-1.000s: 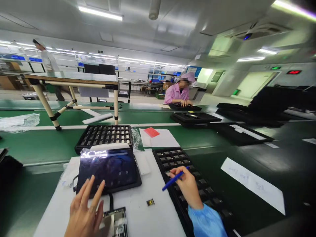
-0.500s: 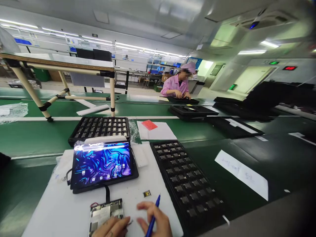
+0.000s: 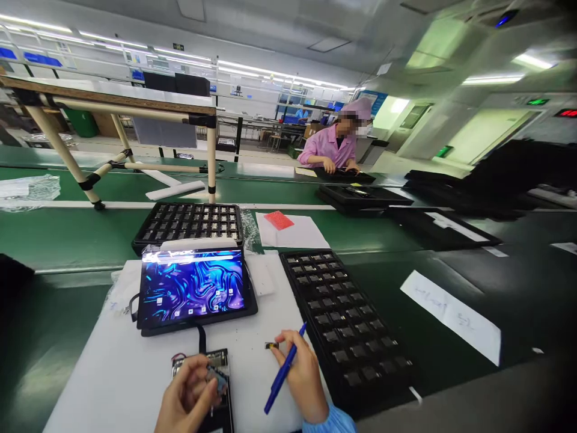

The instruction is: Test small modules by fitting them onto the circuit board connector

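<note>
Electronics factory, conveyor belt (image 3: 67,240), component trays (image 3: 347,325)

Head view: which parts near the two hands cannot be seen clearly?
- Circuit board: mostly hidden under the left hand; bottom edge cuts it.
- Small part at the right hand fingertips: too small to identify.
- Blue pen: tip blurred.

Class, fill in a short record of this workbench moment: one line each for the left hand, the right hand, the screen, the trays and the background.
Left hand: left hand rests on a circuit board, pinching a small part.
Right hand: right hand grips a blue pen, fingertip at a small chip.
Screen: tablet lit, cabled to the board.
Trays: black tray at right; second tray behind the tablet.
Background: person in pink at another tray.
</note>
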Tool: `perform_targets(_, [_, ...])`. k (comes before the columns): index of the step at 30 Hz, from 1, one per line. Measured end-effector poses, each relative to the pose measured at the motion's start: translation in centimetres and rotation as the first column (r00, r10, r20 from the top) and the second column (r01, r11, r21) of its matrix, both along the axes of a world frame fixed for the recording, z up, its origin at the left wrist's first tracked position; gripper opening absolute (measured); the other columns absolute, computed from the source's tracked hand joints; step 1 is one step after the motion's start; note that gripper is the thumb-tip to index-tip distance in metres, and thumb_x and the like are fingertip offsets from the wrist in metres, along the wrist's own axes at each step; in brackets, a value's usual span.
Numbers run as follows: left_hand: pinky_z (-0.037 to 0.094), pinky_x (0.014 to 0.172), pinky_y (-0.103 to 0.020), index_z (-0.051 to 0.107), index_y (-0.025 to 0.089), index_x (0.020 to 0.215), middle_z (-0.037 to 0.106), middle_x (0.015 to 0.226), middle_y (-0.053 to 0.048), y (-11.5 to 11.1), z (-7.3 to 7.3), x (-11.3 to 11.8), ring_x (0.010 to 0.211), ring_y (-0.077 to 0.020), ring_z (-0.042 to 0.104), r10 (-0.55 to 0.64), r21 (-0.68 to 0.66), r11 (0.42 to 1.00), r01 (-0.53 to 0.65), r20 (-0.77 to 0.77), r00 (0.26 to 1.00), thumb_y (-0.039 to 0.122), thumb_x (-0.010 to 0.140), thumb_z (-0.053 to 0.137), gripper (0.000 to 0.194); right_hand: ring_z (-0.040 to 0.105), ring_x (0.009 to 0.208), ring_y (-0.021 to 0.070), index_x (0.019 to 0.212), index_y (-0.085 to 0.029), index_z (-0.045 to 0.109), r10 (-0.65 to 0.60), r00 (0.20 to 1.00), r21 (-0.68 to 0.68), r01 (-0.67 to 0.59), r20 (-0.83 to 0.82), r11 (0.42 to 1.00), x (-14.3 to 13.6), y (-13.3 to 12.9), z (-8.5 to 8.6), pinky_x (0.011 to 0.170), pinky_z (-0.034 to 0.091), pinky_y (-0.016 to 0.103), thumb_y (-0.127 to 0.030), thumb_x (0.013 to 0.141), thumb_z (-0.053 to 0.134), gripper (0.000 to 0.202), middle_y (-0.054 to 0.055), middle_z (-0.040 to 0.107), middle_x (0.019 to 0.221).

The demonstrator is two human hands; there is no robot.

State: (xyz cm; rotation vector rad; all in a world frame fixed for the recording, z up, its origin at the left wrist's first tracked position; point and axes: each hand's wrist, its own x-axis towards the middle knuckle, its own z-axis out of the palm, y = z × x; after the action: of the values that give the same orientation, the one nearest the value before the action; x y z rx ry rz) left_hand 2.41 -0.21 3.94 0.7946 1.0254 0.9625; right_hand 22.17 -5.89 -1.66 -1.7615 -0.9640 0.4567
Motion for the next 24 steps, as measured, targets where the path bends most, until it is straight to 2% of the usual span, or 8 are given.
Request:
perform_targets(2, [0.051,0.052,-0.017,0.066,0.019,0.093,0.062,0.065,0.001,0.2,0.3,0.1,0.058,-0.0123,0.061,0.026,-0.061,0.998,-0.025,0.003,1.0,0.05,0.046,0.089,0.061,0.062,0.076,0.0237,0.069,-0.021,0.049,0.023,0.993,0.037,-0.018,-0.115,0.999,-0.4,0.2,0.6,0.074,0.05,0.038,-0.023,0.071,0.061,0.013,0.001,0.059,0.069])
perform_targets(4, [0.053,0.056,-0.018,0.068,0.016,0.089,0.066,0.067,-0.002,0.4,0.4,0.2,0.062,-0.0145,0.064,0.03,-0.123,0.992,-0.027,0.021,0.999,0.05,0.043,0.09,0.062,0.063,0.074,0.0207,0.064,-0.022,0.04,0.037,0.966,0.107,-0.01,-0.254,0.994,-1.1,0.3,1.2,0.073,0.052,0.033,-0.024,0.07,0.064,0.025,0.0,0.06,0.068])
perform_targets(7, [0.051,0.056,-0.015,0.068,0.016,0.079,0.067,0.069,-0.002,0.4,0.2,0.4,0.062,-0.013,0.063,0.066,-0.16,0.986,-0.056,0.057,0.996,0.05,0.039,0.091,0.056,0.063,0.068,0.0171,0.063,-0.022,0.039,0.06,0.863,0.189,0.041,-0.501,0.981,-2.8,0.4,2.1,0.068,0.053,0.029,-0.023,0.065,0.072,0.033,-0.001,0.062,0.069])
perform_targets(10, [0.047,0.053,-0.012,0.068,0.017,0.077,0.066,0.066,-0.001,0.3,-0.1,0.7,0.06,-0.0092,0.059,0.112,-0.157,0.983,-0.097,0.091,0.99,0.047,0.039,0.092,0.054,0.066,0.073,0.0185,0.063,-0.021,0.04,0.146,0.753,0.209,-0.011,-0.642,0.978,-4.5,0.4,2.7,0.07,0.053,0.028,-0.024,0.063,0.077,0.037,0.002,0.068,0.075])
perform_targets(14, [0.047,0.054,-0.012,0.068,0.017,0.076,0.067,0.067,-0.001,0.0,-0.1,1.0,0.057,-0.008,0.058,0.166,-0.19,0.972,-0.142,0.122,0.978,0.044,0.036,0.093,0.055,0.066,0.074,0.016,0.063,-0.02,0.041,0.302,0.635,0.262,-0.159,-0.711,0.952,-6.3,0.5,3.0,0.07,0.05,0.024,-0.023,0.067,0.077,0.037,0.005,0.071,0.078])
perform_targets(18, [0.047,0.053,-0.012,0.067,0.016,0.075,0.066,0.065,-0.002,-0.6,0.1,1.2,0.057,-0.0087,0.058,0.176,-0.18,0.972,-0.153,0.114,0.978,0.044,0.037,0.093,0.054,0.063,0.064,0.0121,0.061,-0.02,0.039,0.288,0.568,0.288,-0.093,-0.771,0.953,-7.7,1.0,3.0,0.062,0.047,0.018,-0.018,0.061,0.079,0.041,0.003,0.07,0.07])
perform_targets(20, [0.045,0.051,-0.011,0.067,0.016,0.075,0.063,0.06,0.0,-0.9,0.1,1.2,0.054,-0.0074,0.055,0.15,-0.15,0.98,-0.133,0.109,0.983,0.044,0.039,0.092,0.052,0.062,0.062,0.0116,0.061,-0.02,0.039,0.281,0.56,0.29,-0.076,-0.78,0.954,-8.2,1.1,2.8,0.059,0.046,0.017,-0.015,0.059,0.078,0.04,0.002,0.069,0.068])
perform_targets(24, [0.043,0.05,-0.01,0.067,0.015,0.075,0.058,0.054,0.002,-1.1,0.1,1.0,0.051,-0.0062,0.052,0.13,-0.13,0.985,-0.115,0.112,0.985,0.043,0.041,0.092,0.051,0.061,0.06,0.0129,0.061,-0.021,0.037,0.235,0.608,0.274,-0.03,-0.758,0.961,-8.7,1.0,2.1,0.057,0.046,0.018,-0.013,0.057,0.073,0.037,0.001,0.067,0.065])
